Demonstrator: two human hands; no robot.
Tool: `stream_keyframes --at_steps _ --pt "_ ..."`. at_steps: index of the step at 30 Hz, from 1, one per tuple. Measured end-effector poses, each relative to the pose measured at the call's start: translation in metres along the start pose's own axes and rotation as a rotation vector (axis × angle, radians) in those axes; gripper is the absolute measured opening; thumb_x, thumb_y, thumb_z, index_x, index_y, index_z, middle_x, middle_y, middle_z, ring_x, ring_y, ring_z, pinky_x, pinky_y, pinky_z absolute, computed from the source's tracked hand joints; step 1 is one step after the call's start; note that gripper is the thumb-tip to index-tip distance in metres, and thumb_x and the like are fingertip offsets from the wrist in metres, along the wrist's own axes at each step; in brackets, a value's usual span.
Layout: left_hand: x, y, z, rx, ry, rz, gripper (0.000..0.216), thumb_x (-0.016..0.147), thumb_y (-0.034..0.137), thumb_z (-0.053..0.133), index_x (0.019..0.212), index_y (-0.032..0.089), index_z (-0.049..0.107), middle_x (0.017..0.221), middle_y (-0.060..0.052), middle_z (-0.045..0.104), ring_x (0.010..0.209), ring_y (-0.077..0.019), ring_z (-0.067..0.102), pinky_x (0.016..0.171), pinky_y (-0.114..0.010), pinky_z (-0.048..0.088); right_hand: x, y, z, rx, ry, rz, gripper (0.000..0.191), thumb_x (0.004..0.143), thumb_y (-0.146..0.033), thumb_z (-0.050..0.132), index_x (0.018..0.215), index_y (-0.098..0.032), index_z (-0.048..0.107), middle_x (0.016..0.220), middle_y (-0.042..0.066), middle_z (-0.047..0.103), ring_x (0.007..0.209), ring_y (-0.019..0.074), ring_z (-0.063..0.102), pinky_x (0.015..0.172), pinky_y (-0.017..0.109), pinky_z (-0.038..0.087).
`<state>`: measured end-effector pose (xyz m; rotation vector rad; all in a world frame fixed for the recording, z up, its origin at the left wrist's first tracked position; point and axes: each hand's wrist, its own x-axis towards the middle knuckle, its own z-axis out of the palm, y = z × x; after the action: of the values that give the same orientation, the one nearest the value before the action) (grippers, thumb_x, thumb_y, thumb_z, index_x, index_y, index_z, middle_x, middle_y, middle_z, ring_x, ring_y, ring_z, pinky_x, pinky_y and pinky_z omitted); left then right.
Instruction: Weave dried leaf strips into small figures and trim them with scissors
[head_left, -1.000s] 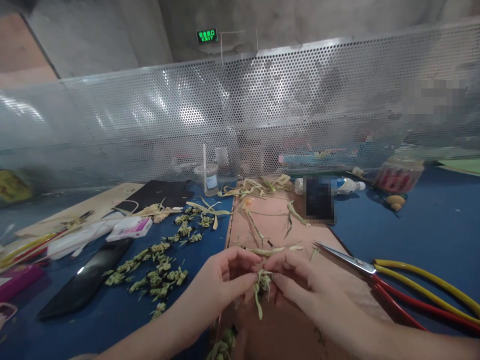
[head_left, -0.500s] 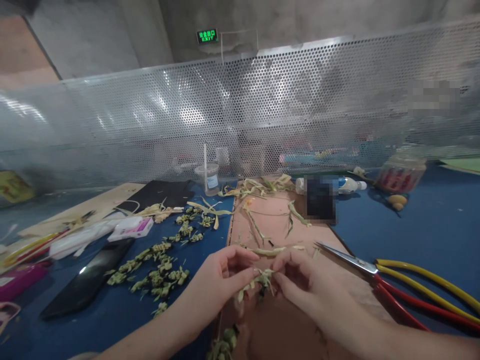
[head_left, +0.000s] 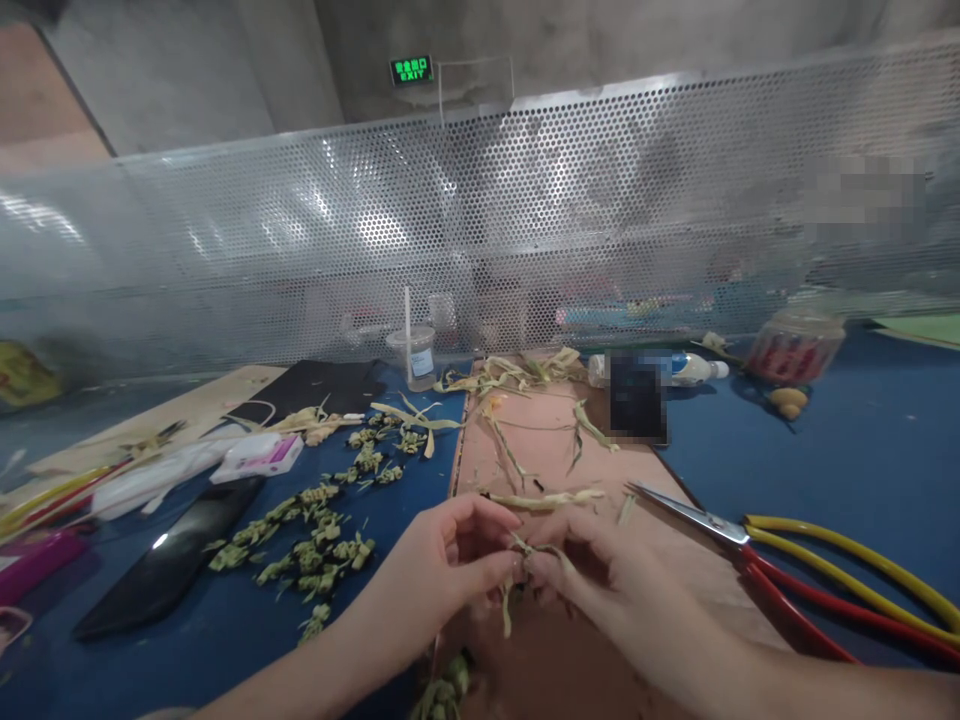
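My left hand [head_left: 442,570] and my right hand [head_left: 600,580] meet over a brown board [head_left: 540,450], and both pinch a small woven piece of green leaf strip [head_left: 525,565]. Loose ends of the strip hang down between the fingers. Fingers of both hands are curled closed on it. A loose leaf strip [head_left: 547,497] lies on the board just beyond my hands.
Scissors with yellow and red handles [head_left: 757,555] lie to the right. Several small woven leaf pieces [head_left: 315,535] are scattered on the blue table at left, beside a black phone [head_left: 161,575]. A plastic cup with a straw [head_left: 420,355], a bottle [head_left: 694,368] and a perforated metal screen [head_left: 480,220] stand behind.
Both hands have shifted slightly and worked the leaf piece between the fingers; its hanging end has changed shape. Nothing else moved.
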<state>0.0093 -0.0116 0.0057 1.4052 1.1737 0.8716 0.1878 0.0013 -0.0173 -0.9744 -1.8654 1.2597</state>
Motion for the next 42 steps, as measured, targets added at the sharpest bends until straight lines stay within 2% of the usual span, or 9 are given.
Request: stream_keyframes --at_steps 5,10,19,24,27,31,34,39,42 --pt "-0.001 0.004 0.000 -0.015 -0.009 -0.025 0.020 0.072 0.024 0.064 0.089 0.016 0.059 0.085 -0.004 0.066 0.079 -0.0165 0.061 0.074 -0.028 0.045 -0.002 0.006 -0.003 0.068 0.008 0.042 0.012 0.085 -0.027 0.050 0.075 -0.020 0.053 0.067 -0.002 0.056 0.061 0.0123 0.050 0.055 0.023 0.037" --pt "0.000 0.003 -0.001 0.034 -0.003 -0.049 0.022 0.072 0.026 0.064 0.089 0.016 0.059 0.077 -0.002 0.063 0.073 -0.0155 0.059 0.068 -0.026 0.044 0.002 0.008 -0.006 -0.080 0.012 -0.011 0.011 0.082 -0.019 0.051 0.072 -0.020 0.056 0.067 -0.002 0.057 0.072 0.0152 0.054 0.064 0.025 0.040" --pt "0.000 0.007 0.000 -0.028 0.162 0.012 0.016 0.071 0.022 0.063 0.084 0.018 0.053 0.068 0.003 0.057 0.066 -0.0127 0.055 0.062 -0.023 0.043 0.005 -0.010 -0.009 -0.242 0.007 -0.054 0.013 0.083 -0.022 0.050 0.073 -0.021 0.057 0.068 -0.002 0.060 0.065 0.0134 0.053 0.058 0.024 0.039" --pt "0.006 0.008 -0.012 -0.083 0.346 0.098 0.020 0.074 0.028 0.061 0.091 0.018 0.057 0.076 0.001 0.061 0.064 -0.0116 0.054 0.062 -0.023 0.042 0.020 -0.020 -0.033 -0.323 0.110 -0.100 0.022 0.088 -0.033 0.042 0.082 -0.021 0.060 0.071 0.000 0.060 0.066 0.0145 0.054 0.057 0.025 0.040" --pt "0.011 0.004 -0.017 -0.134 0.358 0.084 0.021 0.077 0.030 0.059 0.094 0.017 0.058 0.080 0.000 0.062 0.064 -0.0113 0.054 0.063 -0.023 0.041 0.034 -0.026 -0.056 -0.379 0.165 -0.059 0.024 0.087 -0.035 0.043 0.086 -0.020 0.061 0.077 0.001 0.063 0.072 0.0168 0.057 0.060 0.027 0.042" --pt "0.011 0.001 -0.017 -0.097 0.287 0.050 0.019 0.079 0.030 0.056 0.092 0.017 0.058 0.075 0.000 0.059 0.063 -0.0113 0.051 0.059 -0.022 0.039 0.043 -0.028 -0.085 -0.716 0.001 -0.151 0.022 0.087 -0.029 0.043 0.090 -0.020 0.063 0.081 0.003 0.064 0.067 0.0160 0.056 0.059 0.028 0.042" --pt "0.009 0.002 -0.014 -0.021 0.226 0.017 0.013 0.078 0.028 0.056 0.083 0.017 0.059 0.066 0.003 0.055 0.058 -0.0103 0.047 0.056 -0.021 0.037 0.041 -0.020 -0.101 -0.938 -0.138 -0.247 0.019 0.083 -0.018 0.046 0.087 -0.017 0.065 0.084 0.006 0.062 0.080 0.0207 0.054 0.068 0.032 0.040" --pt "0.007 0.005 -0.011 0.042 0.179 0.006 0.010 0.077 0.027 0.056 0.081 0.018 0.059 0.068 0.003 0.056 0.063 -0.0113 0.048 0.056 -0.020 0.037 0.026 -0.002 -0.107 -1.008 -0.394 -0.341 0.014 0.075 -0.010 0.055 0.083 -0.017 0.064 0.083 0.005 0.058 0.087 0.0210 0.050 0.075 0.033 0.039" --pt "0.008 0.005 -0.011 0.077 0.146 -0.010 0.013 0.075 0.029 0.057 0.081 0.018 0.059 0.070 0.001 0.057 0.062 -0.0120 0.049 0.057 -0.022 0.037 0.019 0.005 -0.102 -1.036 -0.414 -0.383 0.012 0.076 -0.008 0.054 0.079 -0.016 0.062 0.085 0.006 0.056 0.087 0.0205 0.048 0.074 0.032 0.039"
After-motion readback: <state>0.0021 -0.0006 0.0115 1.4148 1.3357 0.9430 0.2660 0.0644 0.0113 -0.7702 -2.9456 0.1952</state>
